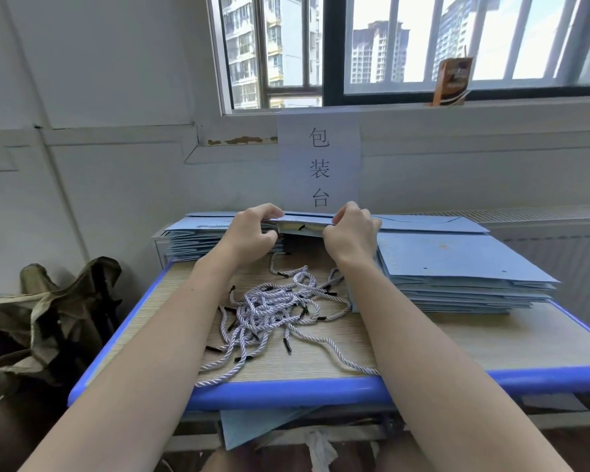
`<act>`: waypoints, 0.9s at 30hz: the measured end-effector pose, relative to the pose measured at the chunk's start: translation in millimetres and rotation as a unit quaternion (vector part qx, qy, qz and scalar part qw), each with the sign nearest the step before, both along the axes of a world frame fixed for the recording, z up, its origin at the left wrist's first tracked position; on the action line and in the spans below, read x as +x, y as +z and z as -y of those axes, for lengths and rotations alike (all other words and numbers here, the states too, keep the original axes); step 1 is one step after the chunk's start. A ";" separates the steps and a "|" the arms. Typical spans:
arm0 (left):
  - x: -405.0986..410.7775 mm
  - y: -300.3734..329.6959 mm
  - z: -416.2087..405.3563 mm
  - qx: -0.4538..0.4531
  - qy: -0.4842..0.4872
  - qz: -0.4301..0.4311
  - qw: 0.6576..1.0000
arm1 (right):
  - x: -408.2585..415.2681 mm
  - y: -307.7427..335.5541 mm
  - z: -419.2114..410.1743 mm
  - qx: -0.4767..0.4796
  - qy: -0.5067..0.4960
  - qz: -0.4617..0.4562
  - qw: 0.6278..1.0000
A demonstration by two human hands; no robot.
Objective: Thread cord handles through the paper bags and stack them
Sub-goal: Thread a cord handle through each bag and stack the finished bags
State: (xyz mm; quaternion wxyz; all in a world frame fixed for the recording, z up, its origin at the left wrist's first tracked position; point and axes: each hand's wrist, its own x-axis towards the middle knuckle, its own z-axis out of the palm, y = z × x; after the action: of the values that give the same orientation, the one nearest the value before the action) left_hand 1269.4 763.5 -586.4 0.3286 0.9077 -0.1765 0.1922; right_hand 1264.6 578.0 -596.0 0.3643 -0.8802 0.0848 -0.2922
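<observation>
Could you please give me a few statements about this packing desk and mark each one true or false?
1. Both the left hand and right hand grip the open top of one blue paper bag. True.
2. The loose cords hang from the window. False: they lie tangled on the desk.
3. A stack of flat bags lies right of the hands. True.
4. The desk edge is red. False: blue.

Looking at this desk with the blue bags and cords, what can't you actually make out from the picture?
- Head view: the bag held between the left hand and right hand is mostly hidden by them; whether a cord is through it is unclear.
- The right stack: count unreadable, edges too thin.
- Blue sheets under the desk: cut off by its rim.
- Carton on the sill: print blurred.
</observation>
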 end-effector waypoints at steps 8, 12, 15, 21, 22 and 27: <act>1.1 -2.2 -5.0 -0.006 -0.035 0.079 0.996 | 0.3 -0.1 1.5 -0.004 0.000 -0.006 1.000; 0.8 -2.4 -3.1 0.038 -0.050 0.137 0.989 | -0.5 0.1 1.4 -0.002 0.003 -0.009 1.000; 4.6 -3.7 -4.6 0.062 -0.068 0.143 0.985 | -1.3 0.1 0.9 -0.003 0.003 -0.009 1.000; 6.2 -5.8 -3.1 0.070 -0.032 0.139 0.987 | -2.1 -0.5 -0.3 -0.012 0.005 -0.013 1.000; 6.7 -6.2 -2.0 0.071 -0.021 0.136 0.988 | -2.3 -0.5 -0.5 -0.014 0.006 -0.014 1.000; 7.3 -7.2 3.1 0.072 0.003 0.145 0.987 | -1.7 -0.7 -1.6 -0.011 0.004 -0.015 1.000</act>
State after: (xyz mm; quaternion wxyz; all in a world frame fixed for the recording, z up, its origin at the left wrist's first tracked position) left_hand 1276.7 760.4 -593.7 0.2327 0.8920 -0.2330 0.3096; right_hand 1262.9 579.6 -596.7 0.3543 -0.8888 0.0832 -0.2786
